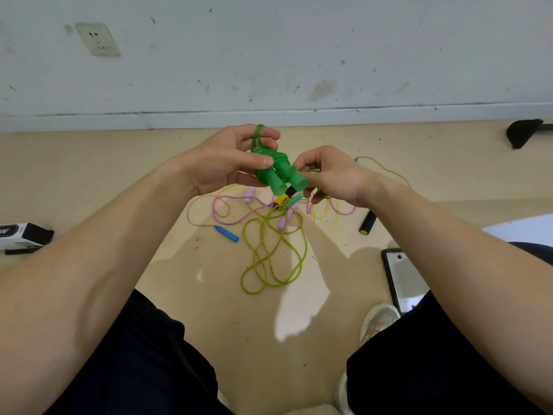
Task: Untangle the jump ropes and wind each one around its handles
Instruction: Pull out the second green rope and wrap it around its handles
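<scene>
Holding the green jump rope (276, 170) up in the air, over the floor (179, 295), between both hands. Gripping it with the left hand (227, 163), thumb across the wound cord, a green loop (258, 131) hooked over one finger. Two fat green handles (278, 187) side by side, cord wrapped round them. Pinching near the end of one handle with the right hand (332, 176), fingers curled. Down on the floor, well apart from the hands: a yellow-green rope (269, 260) in loose loops, a pink rope (236, 218) crossing it, a blue handle (226, 234) just beside, a black handle (367, 222) off to the right. Near the right leg, a phone (402, 280) lying flat and a white shoe (378, 322).
</scene>
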### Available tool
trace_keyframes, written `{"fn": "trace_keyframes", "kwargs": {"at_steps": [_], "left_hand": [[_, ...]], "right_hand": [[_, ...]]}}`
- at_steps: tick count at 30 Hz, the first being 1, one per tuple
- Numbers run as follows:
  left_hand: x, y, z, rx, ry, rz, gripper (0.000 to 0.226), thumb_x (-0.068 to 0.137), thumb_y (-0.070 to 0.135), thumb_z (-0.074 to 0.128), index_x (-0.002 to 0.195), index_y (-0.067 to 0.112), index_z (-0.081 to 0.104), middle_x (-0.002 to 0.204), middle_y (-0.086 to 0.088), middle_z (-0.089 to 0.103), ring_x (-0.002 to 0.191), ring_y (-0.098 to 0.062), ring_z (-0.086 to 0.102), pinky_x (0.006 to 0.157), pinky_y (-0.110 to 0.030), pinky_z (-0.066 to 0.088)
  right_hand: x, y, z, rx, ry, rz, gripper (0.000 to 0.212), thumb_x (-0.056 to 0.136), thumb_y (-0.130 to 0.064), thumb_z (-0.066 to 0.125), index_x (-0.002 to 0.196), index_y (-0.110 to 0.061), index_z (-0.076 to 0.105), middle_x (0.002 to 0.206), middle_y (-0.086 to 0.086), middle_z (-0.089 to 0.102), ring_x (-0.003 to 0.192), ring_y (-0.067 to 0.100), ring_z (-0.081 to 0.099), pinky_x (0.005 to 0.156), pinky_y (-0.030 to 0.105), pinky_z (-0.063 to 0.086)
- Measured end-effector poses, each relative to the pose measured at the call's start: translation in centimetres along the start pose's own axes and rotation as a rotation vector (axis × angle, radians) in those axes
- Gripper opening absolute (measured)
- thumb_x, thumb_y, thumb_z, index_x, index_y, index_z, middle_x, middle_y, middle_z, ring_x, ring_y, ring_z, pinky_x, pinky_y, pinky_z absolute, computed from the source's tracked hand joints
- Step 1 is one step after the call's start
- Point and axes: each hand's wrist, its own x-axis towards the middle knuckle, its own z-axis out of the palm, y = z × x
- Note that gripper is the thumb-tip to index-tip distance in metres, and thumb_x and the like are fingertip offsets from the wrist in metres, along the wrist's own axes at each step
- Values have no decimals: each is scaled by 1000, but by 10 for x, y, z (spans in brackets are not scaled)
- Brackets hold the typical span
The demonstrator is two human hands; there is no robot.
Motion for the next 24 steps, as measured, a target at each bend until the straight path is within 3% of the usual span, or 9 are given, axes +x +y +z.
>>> {"fn": "trace_keyframes", "kwargs": {"at_steps": [6, 12, 17, 24], "left_hand": [[0, -3, 20, 84, 190, 69, 61, 71, 18, 68, 129, 14, 52, 106, 5, 52, 91, -12, 65, 71, -32, 57], [-4, -2, 24, 105, 189, 108, 85, 60, 15, 92, 133, 12, 48, 106, 4, 48, 83, -6, 63, 67, -27, 57], [-5, 1, 19, 164, 171, 101, 59, 77, 0, 80, 129, 10, 54, 105, 2, 54, 88, -15, 68, 69, -35, 60], [-9, 6, 17, 112, 60, 76, 53, 76, -3, 72, 124, 11, 57, 105, 2, 55, 82, -12, 68, 61, -27, 57]], "right_hand": [[1, -4, 4, 74, 91, -41, 16, 92, -11, 65, 75, -11, 65, 48, -10, 42, 44, 13, 37, 48, 27, 38], [2, -4, 7, 99, 100, -43, 12, 87, -15, 66, 77, -9, 66, 47, -9, 40, 44, 13, 35, 47, 27, 37], [1, 0, 7, 90, 43, -35, 9, 84, -19, 69, 78, -13, 70, 67, 9, 49, 47, 12, 37, 48, 26, 38], [1, 1, -1, -49, -13, -58, 17, 96, -12, 63, 82, -17, 69, 57, -16, 53, 52, 4, 45, 50, 19, 42]]}}
